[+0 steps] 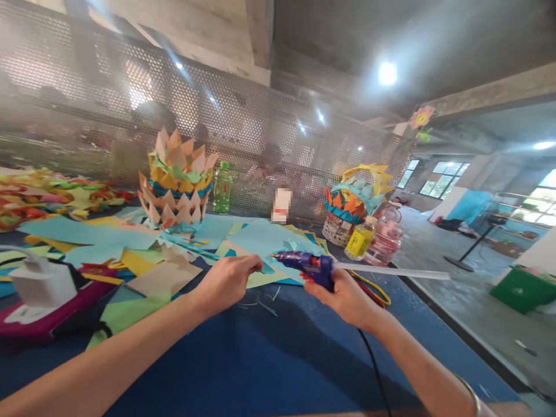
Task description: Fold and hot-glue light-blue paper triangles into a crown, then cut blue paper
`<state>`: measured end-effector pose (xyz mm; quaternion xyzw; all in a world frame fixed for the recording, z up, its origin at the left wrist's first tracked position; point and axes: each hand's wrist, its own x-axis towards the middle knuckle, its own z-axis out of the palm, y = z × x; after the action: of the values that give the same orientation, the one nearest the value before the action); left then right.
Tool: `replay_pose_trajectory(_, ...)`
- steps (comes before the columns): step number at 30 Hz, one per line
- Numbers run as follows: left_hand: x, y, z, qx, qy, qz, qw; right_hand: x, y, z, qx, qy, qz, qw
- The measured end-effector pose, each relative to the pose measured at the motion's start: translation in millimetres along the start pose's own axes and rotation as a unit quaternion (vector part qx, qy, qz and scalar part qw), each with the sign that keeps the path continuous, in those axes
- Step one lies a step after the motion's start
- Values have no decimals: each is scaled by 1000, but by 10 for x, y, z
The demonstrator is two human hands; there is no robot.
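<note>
Holding a glue gun (319, 269) level, tip toward the left hand (226, 282)

At the far left, a white charger (43, 284) sits on a purple power strip (89, 295), with a heap of paper scraps (56, 194) behind. Next come loose sheets of paper (167, 275), overlapping on the blue table (208, 359), and beyond them a tiered paper basket (180, 176).

The left hand reaches in from the lower left, its fingers curled and the thumb closed on them in a pinch. A small blue piece of paper (268, 267) shows at the fingertips and appears to be held there; how much of it is inside the grip, I cannot tell.

The gun's tip is just beside that piece. The relation that counts is here: the gun's long axis runs nearly sideways across the view, with the gun to the right of the left hand and only a narrow gap between tip and fingers. Whether the tip touches the paper cannot be told.

The right hand (347, 298) is wrapped around the gun's handle. A pale glue stick (399, 271) juts rightward from the gun's back, and a black cord (374, 360) trails below. Behind this hand, a yellow-labelled bottle (358, 243) and a pink bottle (384, 237) stand near a second basket (341, 230).
</note>
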<state>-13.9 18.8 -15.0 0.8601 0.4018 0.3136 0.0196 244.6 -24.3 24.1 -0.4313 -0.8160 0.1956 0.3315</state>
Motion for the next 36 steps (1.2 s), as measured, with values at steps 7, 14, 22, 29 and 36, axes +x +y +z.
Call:
replay_pose_trajectory(7,3,-78,-12,37,-13,-28,999,25,317,251,-27,21,-29,999)
replay_pose_trajectory(14,-15,-120,22,70,4,12,997,-93,359,269,-59,3,-43,997)
replay_pose_trajectory(22,-15,-58,15,89,11,56,994,-83,360,291,-101,5,-67,993)
replay_pose_trajectory(29,-37,-27,16,86,4,66,994,-141,420,313,-127,9,-55,990)
replay_pose_trajectory(36,-42,-22,21,79,-1,65,995,-121,393,298,-116,-20,-40,992)
